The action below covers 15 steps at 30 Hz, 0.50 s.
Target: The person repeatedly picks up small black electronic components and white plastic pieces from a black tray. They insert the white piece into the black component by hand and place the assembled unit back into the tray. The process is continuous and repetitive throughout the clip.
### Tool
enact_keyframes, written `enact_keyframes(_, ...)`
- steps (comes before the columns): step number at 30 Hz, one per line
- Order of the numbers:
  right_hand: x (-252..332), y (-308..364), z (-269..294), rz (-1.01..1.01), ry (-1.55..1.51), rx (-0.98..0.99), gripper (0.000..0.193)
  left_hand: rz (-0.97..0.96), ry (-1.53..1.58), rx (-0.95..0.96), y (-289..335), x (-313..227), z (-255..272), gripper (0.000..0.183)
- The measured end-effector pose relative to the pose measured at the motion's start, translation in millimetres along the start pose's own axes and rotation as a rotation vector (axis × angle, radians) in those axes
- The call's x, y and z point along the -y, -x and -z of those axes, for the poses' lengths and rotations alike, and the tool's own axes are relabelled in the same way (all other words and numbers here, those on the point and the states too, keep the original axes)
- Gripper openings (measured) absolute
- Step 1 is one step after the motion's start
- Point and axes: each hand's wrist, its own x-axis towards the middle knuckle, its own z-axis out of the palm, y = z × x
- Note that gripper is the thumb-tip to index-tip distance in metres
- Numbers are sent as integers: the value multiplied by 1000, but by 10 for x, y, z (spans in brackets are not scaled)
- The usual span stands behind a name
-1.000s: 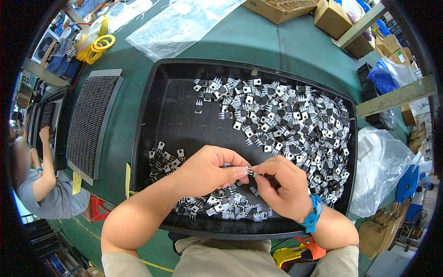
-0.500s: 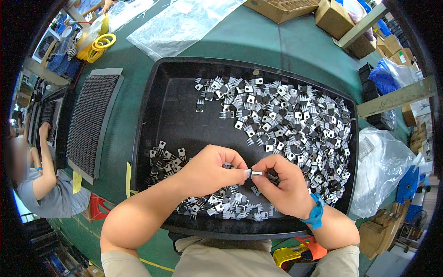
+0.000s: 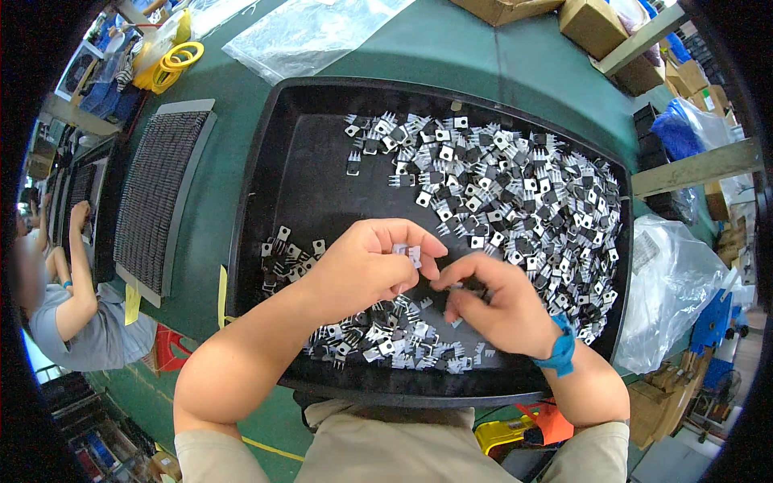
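My left hand (image 3: 374, 266) hovers over the black tray (image 3: 314, 181) with its fingers curled around small white comb-shaped pieces (image 3: 408, 254). Close by on its right, my right hand (image 3: 499, 304) is slightly blurred; its thumb and forefinger stand apart and nothing shows held between them. Three-legged transistors (image 3: 483, 193) with black bodies and silvery tabs are heaped on the tray's right side. Another heap of transistors (image 3: 294, 262) lies partly under my left forearm. More white comb-shaped pieces (image 3: 451, 354) are scattered at the tray's near side, below the hands.
Left of the tray lies a rack (image 3: 161, 189) packed with dark parts in rows. Clear plastic bags (image 3: 318, 36) are behind the tray and at its right. A metal post (image 3: 696, 167) stands at the right. Another person (image 3: 80, 310) works at the far left.
The hands have drawn apart, and the transistor pinched between them is no longer seen there. White pieces now show in my left hand. My right thumb and forefinger have separated.
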Motion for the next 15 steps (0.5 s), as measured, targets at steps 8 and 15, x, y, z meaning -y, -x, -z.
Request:
enact_keyframes(8, 2, 137, -16, 196, 715, 444, 11, 0, 50, -48, -4, -34, -37, 24)
enact_keyframes(15, -52, 260, -62, 241, 824, 568, 15, 62, 106, -17, -26, -9, -13, 23)
